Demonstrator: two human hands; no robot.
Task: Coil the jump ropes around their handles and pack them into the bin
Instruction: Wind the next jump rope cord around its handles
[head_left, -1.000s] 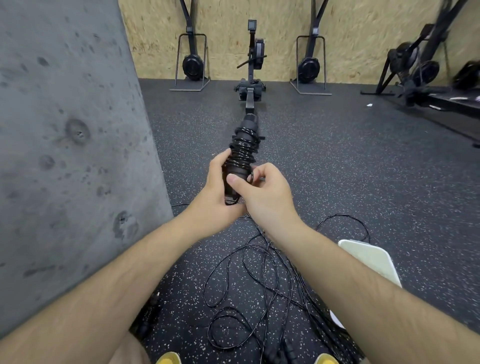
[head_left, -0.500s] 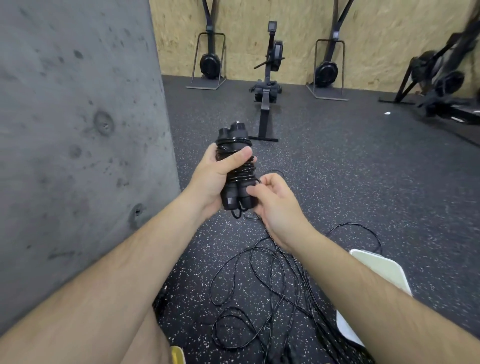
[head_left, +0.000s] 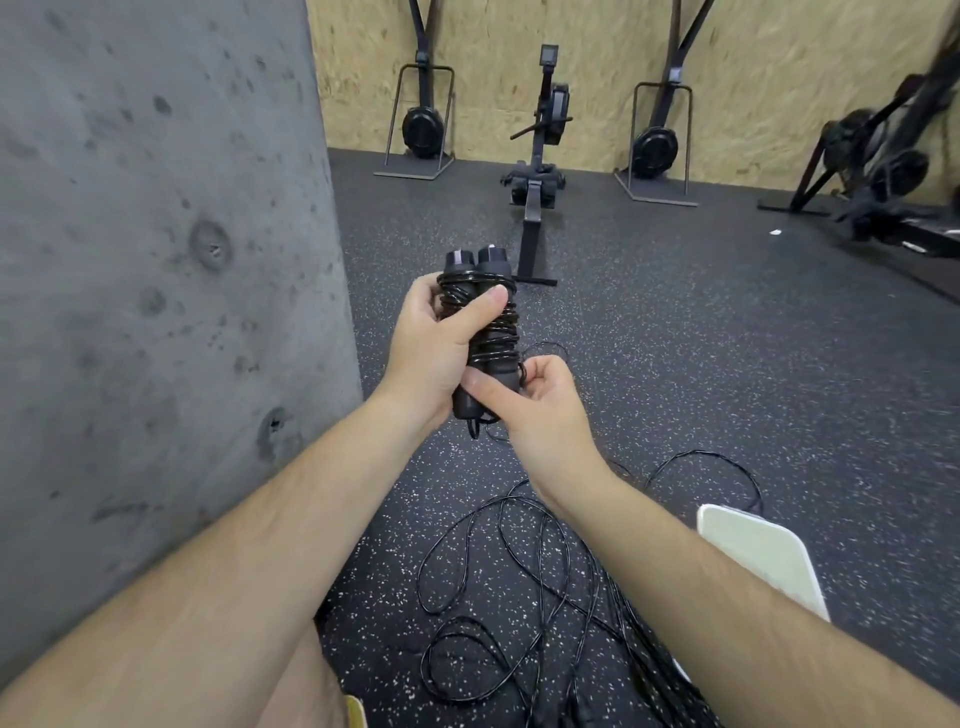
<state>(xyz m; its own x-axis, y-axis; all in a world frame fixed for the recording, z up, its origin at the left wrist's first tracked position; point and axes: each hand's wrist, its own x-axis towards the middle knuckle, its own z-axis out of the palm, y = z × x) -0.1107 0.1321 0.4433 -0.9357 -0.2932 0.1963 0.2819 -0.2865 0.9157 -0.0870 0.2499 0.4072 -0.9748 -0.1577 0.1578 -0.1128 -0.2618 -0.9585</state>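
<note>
I think I am at the end of winding this one jump rope. The two black handles (head_left: 477, 262) stand side by side, tops up, and the rope (head_left: 496, 332) goes round and round them. My left hand (head_left: 431, 353) is curled round the bundle, with my thumb pressed on the coils so they do not slip. My right hand (head_left: 543, 410) pinches the bottom of the bundle, where a little loop of rope sticks out. I cannot tell if that end is tucked in. Next I should tuck it tight, then put the bundle in the white bin (head_left: 763, 564), low on my right, partly behind my arm. The bundle is up in front of me, between both hands. More loose ropes (head_left: 498, 577) lie tangled on the floor (head_left: 675, 338) below, so lots is left to do
</note>
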